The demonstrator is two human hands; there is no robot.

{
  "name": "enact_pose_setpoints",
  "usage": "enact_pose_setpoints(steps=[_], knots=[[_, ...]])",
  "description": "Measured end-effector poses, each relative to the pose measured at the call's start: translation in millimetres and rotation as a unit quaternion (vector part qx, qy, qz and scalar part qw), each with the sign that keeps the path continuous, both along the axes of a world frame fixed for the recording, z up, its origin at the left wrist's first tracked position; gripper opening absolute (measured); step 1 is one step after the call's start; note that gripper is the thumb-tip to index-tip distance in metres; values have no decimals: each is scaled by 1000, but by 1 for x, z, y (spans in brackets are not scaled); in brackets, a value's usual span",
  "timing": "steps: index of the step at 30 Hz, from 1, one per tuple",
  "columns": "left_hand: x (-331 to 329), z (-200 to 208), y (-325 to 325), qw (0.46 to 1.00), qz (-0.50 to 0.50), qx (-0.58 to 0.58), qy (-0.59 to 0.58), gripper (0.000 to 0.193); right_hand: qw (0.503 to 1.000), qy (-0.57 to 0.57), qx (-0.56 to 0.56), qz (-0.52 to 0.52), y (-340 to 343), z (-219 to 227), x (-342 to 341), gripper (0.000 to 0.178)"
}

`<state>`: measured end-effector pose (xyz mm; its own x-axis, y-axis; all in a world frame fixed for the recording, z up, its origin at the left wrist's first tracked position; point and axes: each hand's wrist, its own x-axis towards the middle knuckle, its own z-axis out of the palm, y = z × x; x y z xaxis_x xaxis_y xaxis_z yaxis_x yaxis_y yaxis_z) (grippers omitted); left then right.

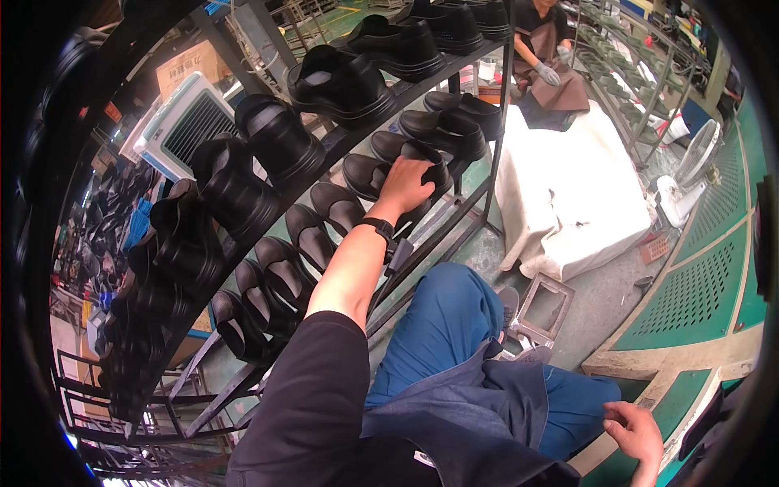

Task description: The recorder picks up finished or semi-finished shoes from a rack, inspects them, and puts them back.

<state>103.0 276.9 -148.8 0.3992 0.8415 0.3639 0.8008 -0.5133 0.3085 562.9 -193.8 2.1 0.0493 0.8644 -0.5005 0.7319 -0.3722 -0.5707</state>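
My left arm, with a dark watch at the wrist, stretches across to a black rack. There my left hand (pixel 407 185) is closed on a black shoe (pixel 439 172) in the lower row, its fingers over the shoe's opening. Part of that shoe is hidden under the hand. Other black low-cut shoes (pixel 331 203) stand side by side along the same tier. At the lower right, my right hand (pixel 635 432) hangs beside my blue-trousered knee, fingers loosely bent and apart, with nothing in it.
An upper tier (pixel 320 146) carries chunkier black shoes (pixel 345 85). Behind stands a white air cooler (pixel 191 122). To the right are a white-covered block (pixel 580 191), a metal frame (pixel 545 304), a fan (pixel 690 174) and green perforated panels (pixel 682 300). A gloved co-worker in a brown apron (pixel 560 89) sits beyond.
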Motion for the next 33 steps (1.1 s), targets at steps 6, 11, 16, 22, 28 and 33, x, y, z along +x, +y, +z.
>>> enact_pose_setpoints(steps=[6,11,16,22,28,33], knots=[[-2,-1,1,1000,-13,4,-1,51,1000,-1,14,9,-1,-2,0,38],[-2,-3,1,1000,-14,13,-9,50,999,27,-2,-23,-2,-3,2,37],[-2,-2,1,1000,-9,4,-5,49,999,32,-1,-16,-3,-6,3,36],[-2,0,0,1000,-14,0,-7,49,1000,23,-4,-12,-3,-7,4,37],[-2,0,0,1000,-10,-4,-3,50,1000,13,-4,-6,-2,-4,3,38],[-1,-3,1,1000,-9,13,-13,47,1000,7,-3,-6,-2,-4,2,38]])
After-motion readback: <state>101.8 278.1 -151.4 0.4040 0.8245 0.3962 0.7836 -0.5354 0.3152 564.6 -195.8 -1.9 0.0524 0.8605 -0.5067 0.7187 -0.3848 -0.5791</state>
